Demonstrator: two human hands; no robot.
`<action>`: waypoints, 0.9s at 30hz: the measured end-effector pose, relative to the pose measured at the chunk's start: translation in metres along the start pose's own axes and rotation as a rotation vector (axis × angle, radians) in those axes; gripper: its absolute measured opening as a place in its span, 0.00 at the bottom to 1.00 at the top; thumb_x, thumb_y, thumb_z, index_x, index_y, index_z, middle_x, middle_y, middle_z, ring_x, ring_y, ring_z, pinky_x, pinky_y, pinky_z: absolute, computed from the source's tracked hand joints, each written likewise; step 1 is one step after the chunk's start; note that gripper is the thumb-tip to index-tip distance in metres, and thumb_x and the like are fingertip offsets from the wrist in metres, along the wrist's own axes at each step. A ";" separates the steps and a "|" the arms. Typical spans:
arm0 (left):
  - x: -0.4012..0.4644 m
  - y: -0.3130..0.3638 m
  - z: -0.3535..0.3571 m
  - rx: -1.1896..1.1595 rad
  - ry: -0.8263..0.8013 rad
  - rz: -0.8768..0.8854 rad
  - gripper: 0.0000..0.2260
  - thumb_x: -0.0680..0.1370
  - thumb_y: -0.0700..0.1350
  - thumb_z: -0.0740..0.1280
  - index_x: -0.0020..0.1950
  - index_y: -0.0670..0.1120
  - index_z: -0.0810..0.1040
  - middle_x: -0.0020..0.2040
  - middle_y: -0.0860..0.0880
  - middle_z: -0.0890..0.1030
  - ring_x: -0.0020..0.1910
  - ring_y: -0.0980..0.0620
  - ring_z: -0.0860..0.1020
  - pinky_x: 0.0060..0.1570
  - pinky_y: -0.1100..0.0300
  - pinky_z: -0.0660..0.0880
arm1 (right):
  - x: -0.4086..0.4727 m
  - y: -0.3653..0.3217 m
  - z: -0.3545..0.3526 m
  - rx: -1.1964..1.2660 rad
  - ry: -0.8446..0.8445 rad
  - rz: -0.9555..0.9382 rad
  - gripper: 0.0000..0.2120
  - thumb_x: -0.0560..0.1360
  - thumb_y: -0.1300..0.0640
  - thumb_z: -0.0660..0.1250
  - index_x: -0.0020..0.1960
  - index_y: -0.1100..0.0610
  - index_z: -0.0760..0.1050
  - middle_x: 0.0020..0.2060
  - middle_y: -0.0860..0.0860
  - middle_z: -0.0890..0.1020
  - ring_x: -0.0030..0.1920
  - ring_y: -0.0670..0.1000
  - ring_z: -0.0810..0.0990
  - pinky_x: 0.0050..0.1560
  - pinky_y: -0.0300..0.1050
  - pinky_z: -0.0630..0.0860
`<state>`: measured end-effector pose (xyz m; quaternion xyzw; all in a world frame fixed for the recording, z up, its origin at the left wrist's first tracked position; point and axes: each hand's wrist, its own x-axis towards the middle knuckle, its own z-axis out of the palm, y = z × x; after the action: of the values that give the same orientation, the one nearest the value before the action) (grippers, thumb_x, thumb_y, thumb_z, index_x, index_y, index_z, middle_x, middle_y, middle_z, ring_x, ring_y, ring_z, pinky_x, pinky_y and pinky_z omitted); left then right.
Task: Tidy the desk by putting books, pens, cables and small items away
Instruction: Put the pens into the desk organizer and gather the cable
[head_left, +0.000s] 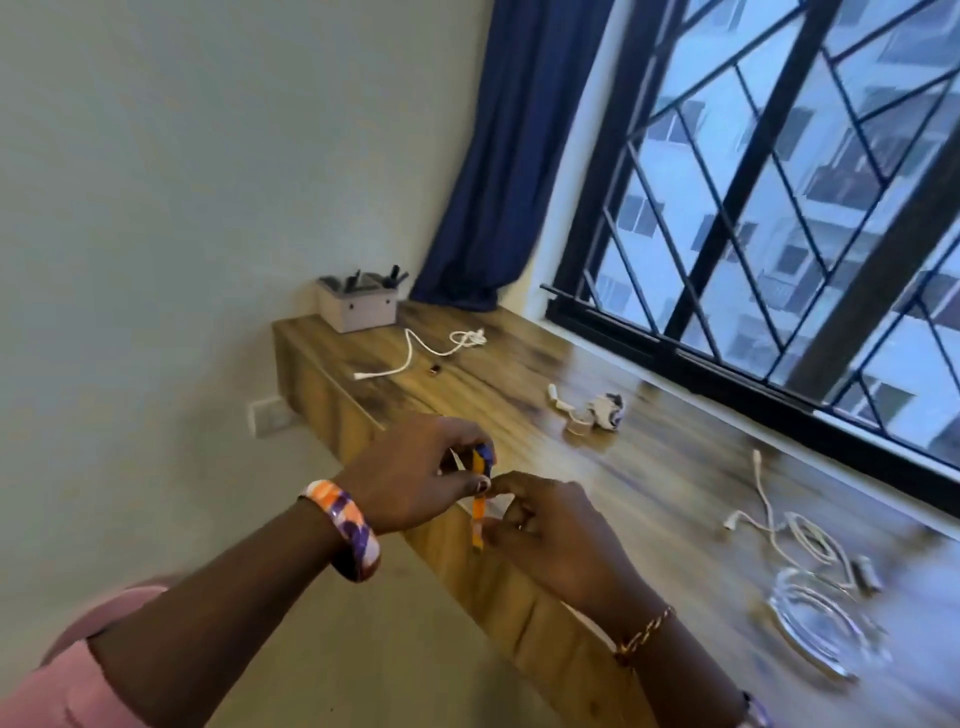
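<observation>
Both hands meet over the near edge of the wooden tabletop (649, 467). Left hand (410, 470) pinches the blue top of a small orange-and-blue strip (480, 501), fingers curled round it. Right hand (550, 530) pinches the lower orange part, so each grip is closed on the same item. Likely held up between both hands to fold or straighten it before stowing; what it is exactly (strap, band, clip?) is too blurred to tell.

Items not yet put away: a white cable (415, 353) far left by a grey organiser box (358, 306) with dark pens or tools sticking up, likely the place for small items. A tiny dark object (435, 369) lies beside that cable, unidentifiable. Mid-tabletop sits a small white gadget cluster (597, 410), smeared by motion. Near right, tangled white cables (789, 530) and a clear coiled cable (815, 629), outlines blurred. Blue curtain (519, 156) hides the far corner; right forearm cut off at frame bottom.
</observation>
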<state>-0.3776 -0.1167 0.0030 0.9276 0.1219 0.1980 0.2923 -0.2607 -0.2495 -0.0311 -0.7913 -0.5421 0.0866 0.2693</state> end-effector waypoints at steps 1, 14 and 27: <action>0.001 -0.014 -0.009 0.002 0.014 -0.001 0.07 0.73 0.42 0.70 0.50 0.49 0.80 0.44 0.55 0.80 0.44 0.58 0.78 0.45 0.63 0.74 | 0.014 -0.007 0.006 0.000 -0.001 -0.013 0.16 0.73 0.48 0.68 0.60 0.44 0.74 0.36 0.42 0.79 0.37 0.43 0.78 0.36 0.40 0.73; 0.034 -0.189 -0.127 -0.073 0.333 -0.220 0.11 0.73 0.36 0.69 0.47 0.53 0.77 0.40 0.55 0.80 0.40 0.59 0.79 0.42 0.66 0.75 | 0.201 -0.052 0.107 -0.178 -0.246 -0.014 0.16 0.73 0.48 0.66 0.58 0.53 0.76 0.52 0.52 0.81 0.53 0.52 0.79 0.50 0.45 0.76; 0.182 -0.261 -0.169 -0.183 0.614 -0.198 0.08 0.75 0.36 0.67 0.51 0.47 0.79 0.48 0.46 0.82 0.44 0.48 0.82 0.48 0.50 0.80 | 0.324 0.017 0.135 -0.255 -0.150 0.031 0.20 0.72 0.45 0.57 0.62 0.45 0.71 0.58 0.48 0.76 0.57 0.51 0.77 0.55 0.48 0.75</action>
<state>-0.3183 0.2376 0.0298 0.7784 0.2755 0.4489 0.3417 -0.1755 0.0834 -0.1030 -0.8187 -0.5549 0.0800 0.1242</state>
